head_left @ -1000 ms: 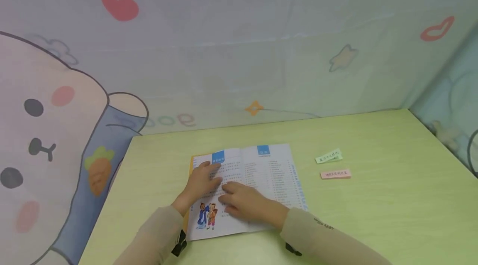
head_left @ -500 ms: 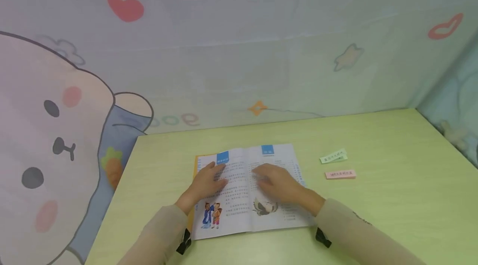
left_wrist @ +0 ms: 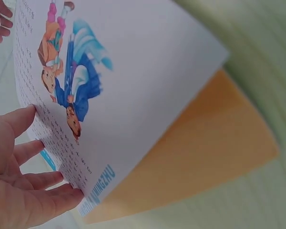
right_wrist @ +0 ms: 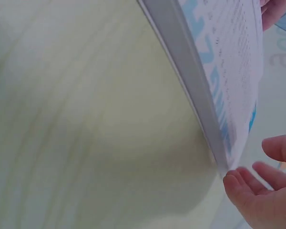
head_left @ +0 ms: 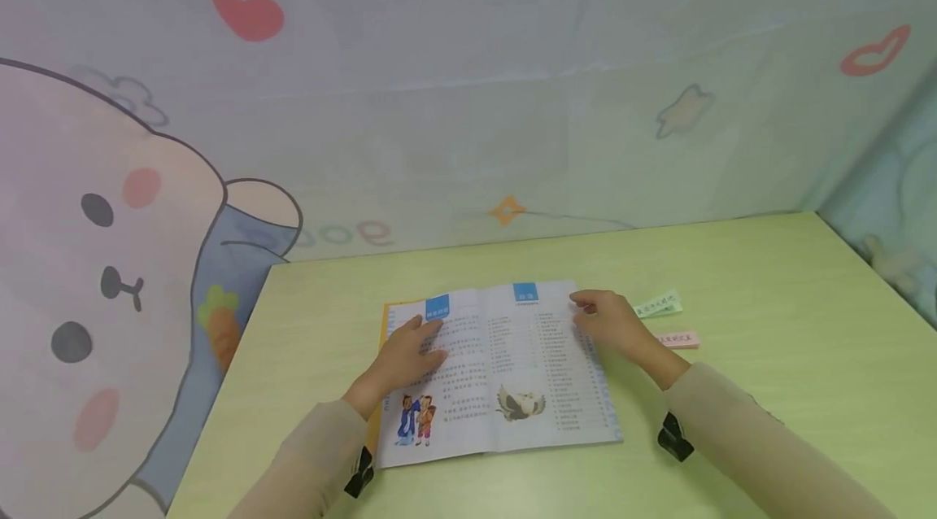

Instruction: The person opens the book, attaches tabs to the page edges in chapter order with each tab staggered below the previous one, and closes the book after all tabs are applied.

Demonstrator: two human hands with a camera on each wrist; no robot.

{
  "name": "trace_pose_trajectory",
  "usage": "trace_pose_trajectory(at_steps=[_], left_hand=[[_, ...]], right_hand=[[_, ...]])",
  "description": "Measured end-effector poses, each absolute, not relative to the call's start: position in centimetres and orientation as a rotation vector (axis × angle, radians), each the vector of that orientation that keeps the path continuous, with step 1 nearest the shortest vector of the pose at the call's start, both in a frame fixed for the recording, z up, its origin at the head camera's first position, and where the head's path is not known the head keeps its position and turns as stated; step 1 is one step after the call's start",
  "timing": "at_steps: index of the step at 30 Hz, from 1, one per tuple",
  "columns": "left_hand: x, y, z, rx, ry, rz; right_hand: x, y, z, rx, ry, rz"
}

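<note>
An open book [head_left: 538, 356] lies on the table, its left page printed with two robed figures [head_left: 416, 420] and its right page with a contents list and a bird drawing [head_left: 520, 403]. My left hand [head_left: 403, 356] rests on the left page with spread fingers; in the left wrist view its fingertips touch the text, and an orange cover [left_wrist: 195, 157] shows under the page. At the upper right corner of the book is my right hand [head_left: 613, 325], fingers loosely bent and thumb apart. The right wrist view has its fingertips [right_wrist: 232, 181] right at the corner of the book.
Right of the book lie a folded green paper strip [head_left: 664, 304] and a pink paper strip [head_left: 682, 339], both partly behind the right hand and wrist. The light green table [head_left: 776, 324] ends at a printed cloth [head_left: 454, 96] at the back.
My right hand has moved right, from the middle of the book across the right page to its upper right corner, uncovering the contents list and bird drawing. My left hand stays on the left page.
</note>
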State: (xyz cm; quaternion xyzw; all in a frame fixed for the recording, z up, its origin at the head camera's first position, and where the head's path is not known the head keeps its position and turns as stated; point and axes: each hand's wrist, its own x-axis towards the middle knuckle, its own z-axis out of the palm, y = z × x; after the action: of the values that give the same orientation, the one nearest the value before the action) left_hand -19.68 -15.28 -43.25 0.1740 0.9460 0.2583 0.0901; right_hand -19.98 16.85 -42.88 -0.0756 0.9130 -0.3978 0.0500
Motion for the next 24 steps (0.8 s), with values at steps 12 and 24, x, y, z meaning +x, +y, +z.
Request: trace_pose_trajectory(at_steps=[12,24], left_hand=[[-19.98,-15.7,-43.68,0.555,2.794,0.712],[-19.88,-15.93,-43.67,0.554,2.788,0.725]], right_hand=[[-20.23,17.2,-43.64,-0.033,2.577,-1.363],[-20.37,16.96,-43.46,-0.026,2.541,-1.407]])
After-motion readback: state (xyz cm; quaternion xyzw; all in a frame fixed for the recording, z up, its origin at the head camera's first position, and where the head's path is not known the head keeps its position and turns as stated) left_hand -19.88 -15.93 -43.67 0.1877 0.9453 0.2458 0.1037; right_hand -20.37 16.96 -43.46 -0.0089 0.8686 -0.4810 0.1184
